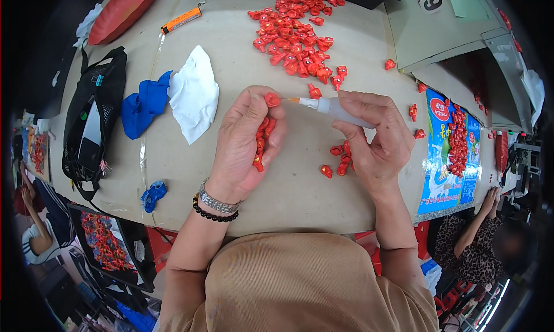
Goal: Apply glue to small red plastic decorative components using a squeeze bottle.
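My left hand (235, 141) pinches one small red figure part (272, 99) between thumb and forefinger. Several more red parts (263, 137) lie cupped in the same palm under the curled fingers. Held on its side in my right hand (381, 139) is a translucent white squeeze bottle (334, 108) with a thin nozzle. The nozzle tip points left and reaches to the pinched part or very near it; whether they touch I cannot tell. Below the bottle a small group of red parts (341, 160) lies on the table, beside my right fingers.
A large heap of red parts (294, 43) spreads across the far table (300, 199). At left lie a white cloth (194, 95), a blue cloth (144, 104), a black mesh bag (95, 118) and an orange lighter (182, 20). A grey metal cabinet (438, 38) stands far right. Two people sit nearby.
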{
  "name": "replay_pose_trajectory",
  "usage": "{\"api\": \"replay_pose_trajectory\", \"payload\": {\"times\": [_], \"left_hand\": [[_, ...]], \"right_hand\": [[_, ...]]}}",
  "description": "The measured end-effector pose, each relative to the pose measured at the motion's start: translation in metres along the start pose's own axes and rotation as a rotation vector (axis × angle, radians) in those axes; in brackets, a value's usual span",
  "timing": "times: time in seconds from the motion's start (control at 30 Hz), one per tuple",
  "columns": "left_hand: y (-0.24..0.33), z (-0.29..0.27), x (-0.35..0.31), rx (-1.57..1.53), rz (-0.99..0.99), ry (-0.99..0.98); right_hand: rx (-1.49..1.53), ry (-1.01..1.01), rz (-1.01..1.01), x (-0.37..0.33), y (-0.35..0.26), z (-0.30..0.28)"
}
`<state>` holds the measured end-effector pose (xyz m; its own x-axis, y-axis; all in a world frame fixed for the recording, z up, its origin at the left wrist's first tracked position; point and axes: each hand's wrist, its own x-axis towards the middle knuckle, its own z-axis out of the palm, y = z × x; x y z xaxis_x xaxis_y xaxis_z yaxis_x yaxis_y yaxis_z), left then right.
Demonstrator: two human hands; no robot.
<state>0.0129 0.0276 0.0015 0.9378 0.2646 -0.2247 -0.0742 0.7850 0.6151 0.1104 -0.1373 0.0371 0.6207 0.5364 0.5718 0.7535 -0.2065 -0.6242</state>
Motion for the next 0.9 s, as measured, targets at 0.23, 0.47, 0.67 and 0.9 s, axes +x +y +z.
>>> {"api": "replay_pose_trajectory", "payload": {"times": [0.23,0.47,0.67,0.9], "left_hand": [[-0.0003,0.0009,0.0002,0.011,0.011,0.002],[0.001,0.0006,0.0004,0.011,0.061,-0.014],[0.002,0.004,0.0005,-0.012,0.088,-0.005],[0.0013,0.0021,0.0008,-0.021,0.11,-0.013]], "right_hand": [[-0.022,-0.001,-0.045,0.0008,0.0034,0.0011],[-0.021,0.0,-0.041,0.001,0.0032,-0.0001],[-0.013,0.003,-0.048,0.0016,0.0013,-0.001],[0.008,0.005,-0.065,0.0012,0.0022,0.0004]]}}
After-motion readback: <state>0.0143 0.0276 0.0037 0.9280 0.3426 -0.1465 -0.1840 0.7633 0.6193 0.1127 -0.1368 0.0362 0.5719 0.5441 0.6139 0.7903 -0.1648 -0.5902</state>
